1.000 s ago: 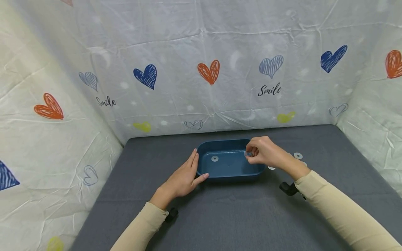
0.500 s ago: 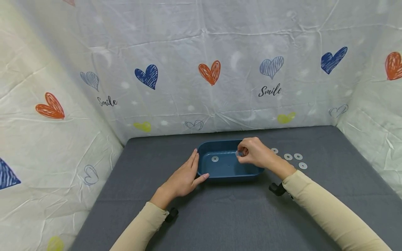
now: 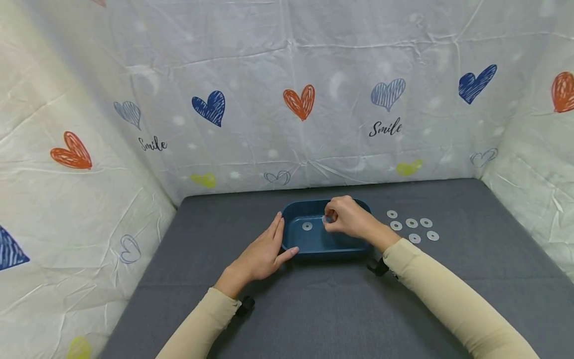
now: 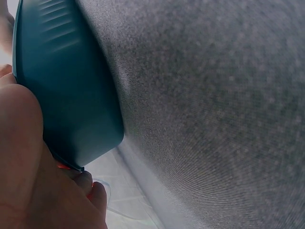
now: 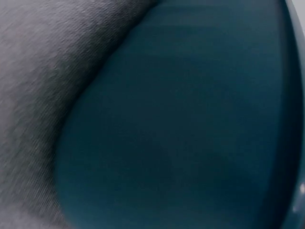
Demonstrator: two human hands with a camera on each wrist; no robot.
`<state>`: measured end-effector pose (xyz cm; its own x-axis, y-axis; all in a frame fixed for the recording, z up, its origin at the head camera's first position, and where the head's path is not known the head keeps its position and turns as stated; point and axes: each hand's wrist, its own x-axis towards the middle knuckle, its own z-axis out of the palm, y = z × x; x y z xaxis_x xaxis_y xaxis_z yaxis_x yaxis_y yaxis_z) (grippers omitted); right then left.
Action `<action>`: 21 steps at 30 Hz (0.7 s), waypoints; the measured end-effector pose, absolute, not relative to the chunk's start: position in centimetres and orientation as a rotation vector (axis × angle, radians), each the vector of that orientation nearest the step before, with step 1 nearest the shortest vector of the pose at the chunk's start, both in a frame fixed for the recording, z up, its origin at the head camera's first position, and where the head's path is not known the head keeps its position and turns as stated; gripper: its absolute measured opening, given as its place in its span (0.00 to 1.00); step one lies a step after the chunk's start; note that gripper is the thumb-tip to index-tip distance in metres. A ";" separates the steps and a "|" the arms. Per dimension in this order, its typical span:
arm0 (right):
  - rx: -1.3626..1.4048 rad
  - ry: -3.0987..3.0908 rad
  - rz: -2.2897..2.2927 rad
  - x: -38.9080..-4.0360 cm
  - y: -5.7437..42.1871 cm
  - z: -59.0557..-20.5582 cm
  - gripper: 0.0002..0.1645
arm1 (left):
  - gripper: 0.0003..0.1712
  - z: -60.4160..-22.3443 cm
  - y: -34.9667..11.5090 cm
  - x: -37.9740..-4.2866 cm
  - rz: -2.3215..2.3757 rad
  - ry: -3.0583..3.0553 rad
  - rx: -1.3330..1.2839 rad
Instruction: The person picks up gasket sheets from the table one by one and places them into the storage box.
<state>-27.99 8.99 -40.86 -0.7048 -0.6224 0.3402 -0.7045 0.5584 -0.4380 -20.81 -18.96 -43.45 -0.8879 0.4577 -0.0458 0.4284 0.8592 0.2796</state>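
A blue rectangular tray point(image 3: 314, 254) with raised walls stands on the grey cloth. My left hand point(image 3: 261, 253) rests against its left end, fingers straight along the wall and thumb at the front rim. Over the tray's middle, my right hand point(image 3: 350, 218) pinches a pale flat washer point(image 3: 325, 219) between thumb and fingertips. Another washer point(image 3: 307, 226) lies flat on the tray floor towards the left. In the left wrist view the tray's outer wall point(image 4: 71, 90) shows beside the left hand. Only the tray's outside point(image 5: 176, 119) fills the right wrist view; the right hand is hidden there.
Several loose washers point(image 3: 411, 223) lie on the cloth to the right of the tray. The grey cloth-covered table point(image 3: 305, 309) ends at a white curtain point(image 3: 251, 149) printed with hearts, which also closes in both sides.
My right hand has moved left over the tray with the pinched washer, uncovering the loose washers on the right. The left hand has stayed at the tray's end.
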 end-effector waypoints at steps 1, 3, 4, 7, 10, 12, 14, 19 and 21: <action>1.129 -2.650 0.845 -28.1 8.8 -40.8 0.03 | 0.57 -43.4 -18.9 -20.8 0.401 2.923 0.700; 1.121 -2.673 0.841 -28.4 8.4 -40.9 0.03 | 0.57 -43.3 -18.9 -20.8 0.401 2.925 0.702; 1.117 -2.684 0.838 -28.5 8.2 -40.9 0.03 | 0.57 -43.3 -18.9 -20.8 0.408 2.927 0.707; 1.095 -2.732 0.819 -29.0 7.7 -41.2 0.02 | 0.57 -43.3 -18.9 -20.7 0.411 2.927 0.707; 1.070 -2.773 0.801 -29.4 7.4 -41.7 0.03 | 0.58 -43.3 -18.9 -20.7 0.421 2.929 0.707; 1.052 -2.799 0.792 -29.6 7.2 -42.0 0.03 | 0.57 -43.3 -19.0 -20.7 0.418 2.929 0.705; 1.031 -2.826 0.780 -29.8 7.1 -42.1 0.05 | 0.57 -43.4 -19.0 -20.8 0.408 2.929 0.701; 0.969 -2.889 0.736 -30.0 6.9 -42.5 0.07 | 0.57 -43.6 -19.0 -20.9 0.395 2.932 0.707; 0.957 -2.903 0.728 -30.1 6.8 -42.8 0.06 | 0.57 -43.6 -19.0 -20.9 0.403 2.934 0.712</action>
<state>-30.09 6.78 -42.78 -0.8146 -0.5627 0.1407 -0.5625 0.7072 -0.4284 -20.94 -18.98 -43.64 -0.8864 0.4620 -0.0307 0.4366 0.8561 0.2767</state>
